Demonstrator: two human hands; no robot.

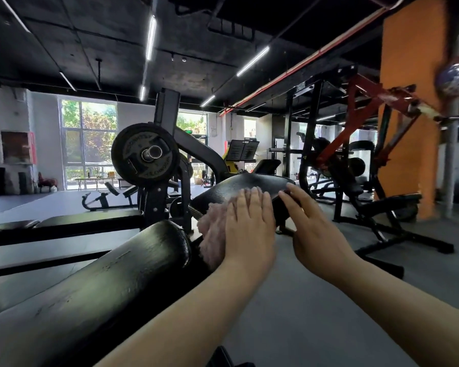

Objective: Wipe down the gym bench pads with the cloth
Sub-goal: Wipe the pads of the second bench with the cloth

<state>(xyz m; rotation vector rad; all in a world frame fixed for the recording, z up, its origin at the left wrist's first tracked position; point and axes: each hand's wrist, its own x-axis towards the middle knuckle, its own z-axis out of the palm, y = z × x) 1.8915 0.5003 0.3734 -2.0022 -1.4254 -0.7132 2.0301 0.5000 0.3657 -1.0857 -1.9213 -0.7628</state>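
The pink cloth (214, 234) lies spread against the sloped black bench pad (249, 185), covering its lower left part, and the left hand (249, 223) presses it there with the fingers straight and together, palm flat, nothing pinched. The right hand (316, 231) reaches to the pad's right edge, fingers straight and touching the rim, holding nothing, seemingly to steady it. From where I stand the upper part of the pad looks untouched by the cloth at this moment, so the wipe would do well to run up the slope in long overlapping strokes, keeping the palm's weight even so the cloth does not bunch under the heel of the hand. The loose folds hanging off the left side may drag or slip off the edge. Nearer, a black roller pad (112, 282) runs alongside the left forearm, and a weight plate (142, 154) hangs on the frame behind it.
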